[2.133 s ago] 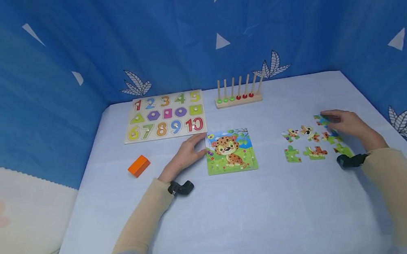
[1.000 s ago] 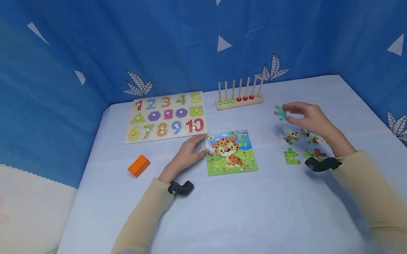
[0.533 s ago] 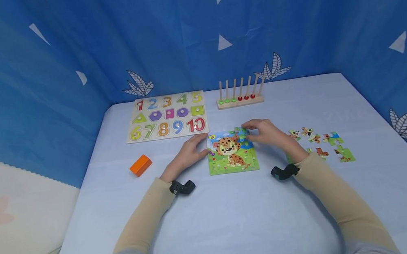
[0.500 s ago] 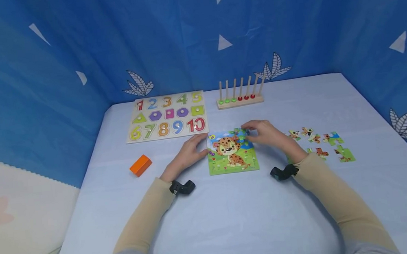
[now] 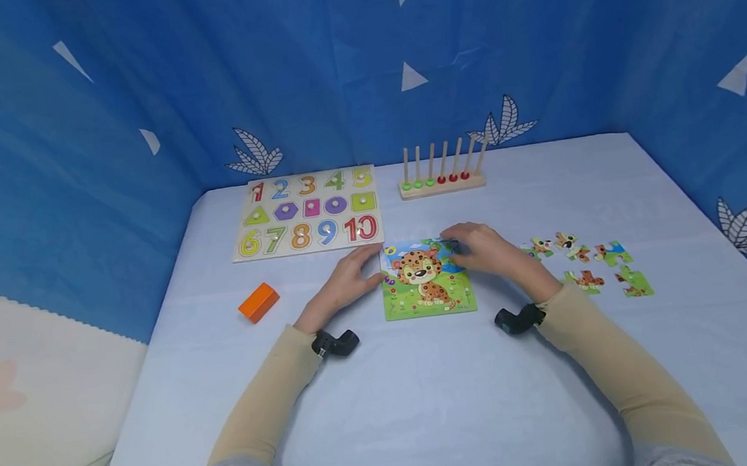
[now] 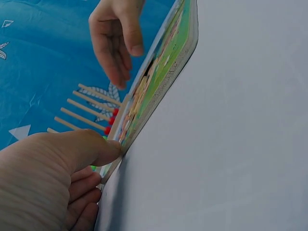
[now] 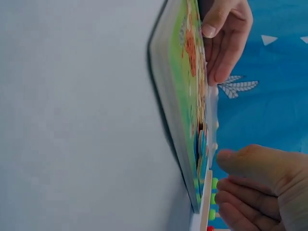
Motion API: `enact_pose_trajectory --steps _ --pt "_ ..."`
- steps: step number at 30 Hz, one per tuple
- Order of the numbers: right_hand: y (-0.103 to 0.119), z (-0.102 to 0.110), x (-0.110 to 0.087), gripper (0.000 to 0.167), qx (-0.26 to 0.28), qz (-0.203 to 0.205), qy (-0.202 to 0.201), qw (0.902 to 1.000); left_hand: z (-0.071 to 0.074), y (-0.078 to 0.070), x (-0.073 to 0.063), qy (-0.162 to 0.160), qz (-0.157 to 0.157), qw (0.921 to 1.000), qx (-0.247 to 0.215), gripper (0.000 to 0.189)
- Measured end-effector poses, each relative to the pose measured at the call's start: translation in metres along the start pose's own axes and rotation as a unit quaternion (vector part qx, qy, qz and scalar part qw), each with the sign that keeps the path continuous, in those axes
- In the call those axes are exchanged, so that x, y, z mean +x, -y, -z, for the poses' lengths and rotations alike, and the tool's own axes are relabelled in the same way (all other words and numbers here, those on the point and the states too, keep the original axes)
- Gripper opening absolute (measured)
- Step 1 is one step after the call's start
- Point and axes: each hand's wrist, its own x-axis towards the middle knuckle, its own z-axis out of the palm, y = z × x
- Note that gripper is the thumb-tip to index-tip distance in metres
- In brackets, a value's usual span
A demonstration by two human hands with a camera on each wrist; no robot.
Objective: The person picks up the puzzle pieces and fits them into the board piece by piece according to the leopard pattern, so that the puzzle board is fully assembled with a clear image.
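A jigsaw board with a spotted leopard cub picture lies in the middle of the table. My left hand holds its left edge, thumb on the rim and the other fingers by the far corner. Above the upper right corner, my right hand hovers with its fingers loosely bent and the thumb apart from them. Just under that hand, a blue puzzle piece sits slightly raised and tilted on the board. Several loose puzzle pieces lie to the right, a few partly behind the right wrist.
A number-and-shape peg board lies at the back left. Behind the jigsaw stands a wooden bead rack with green and red beads on upright pegs. An orange block rests left of the left hand. Blue curtains rise behind the table.
My right hand picked up a blue puzzle piece on the right, carried it left to the board's upper right corner and let go of it. The left hand stays at the board's edge.
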Motion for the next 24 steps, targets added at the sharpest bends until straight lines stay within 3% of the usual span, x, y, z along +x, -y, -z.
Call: enact_pose_trajectory --steps 8,17,20,24 --pt "0.007 -0.002 0.007 0.039 0.001 0.02 0.042 0.9989 -0.001 0.0 0.0 0.002 0.005 1.0 0.008 0.061" --pt "0.005 0.0 0.014 0.038 0.001 0.031 0.054 0.998 0.002 0.0 0.001 -0.001 0.004 1.0 0.006 0.062" --pt "0.002 0.006 0.013 0.041 0.037 0.02 0.041 0.9983 0.001 0.0 0.001 -0.001 0.003 1.0 0.004 0.062" --pt "-0.006 0.028 0.001 0.045 0.093 0.0 -0.02 0.9954 0.0 0.001 0.001 -0.002 0.001 1.0 0.005 0.062"
